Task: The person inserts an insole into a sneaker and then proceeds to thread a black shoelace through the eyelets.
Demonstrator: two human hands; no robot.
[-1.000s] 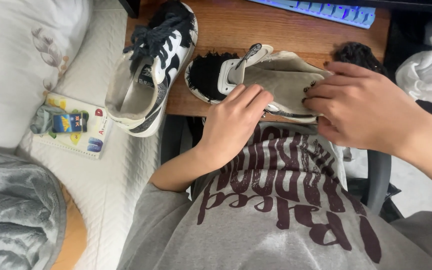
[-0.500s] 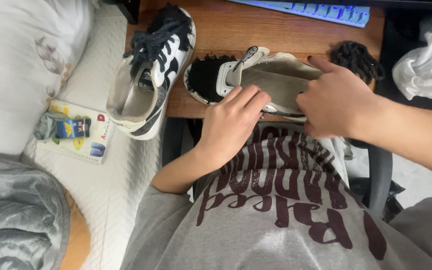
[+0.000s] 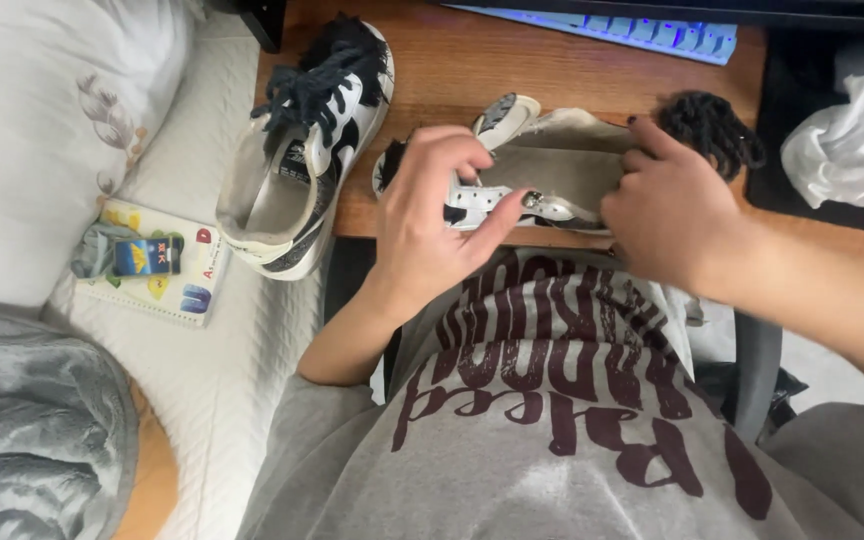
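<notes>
A reddish-brown wooden desk (image 3: 552, 60) fills the top of the head view, its front edge just above the person's grey printed shirt (image 3: 552, 440). To the left lies a white quilted bed cover (image 3: 202, 360) with a white pillow (image 3: 42, 130) and a grey blanket (image 3: 22, 430).

On the desk's front edge lies a worn cream-and-black sneaker on its side (image 3: 562, 170), held between both hands. The left hand (image 3: 427, 215) is closed on its toe end, thumb along the side and fingers curled over the top. The right hand (image 3: 677, 210) grips the heel end, fingers tucked over the shoe's rim.

A second black-and-white laced sneaker (image 3: 302, 150) overhangs the desk's left corner, partly above the bed. A tangle of black laces (image 3: 712, 125) sits just beyond the right hand (touching the shoe's heel, as far as can be told). A crumpled white cloth (image 3: 842, 140) lies at the far right, a light keyboard (image 3: 612, 25) along the top edge, and a colourful booklet (image 3: 162, 265) on the bed.
</notes>
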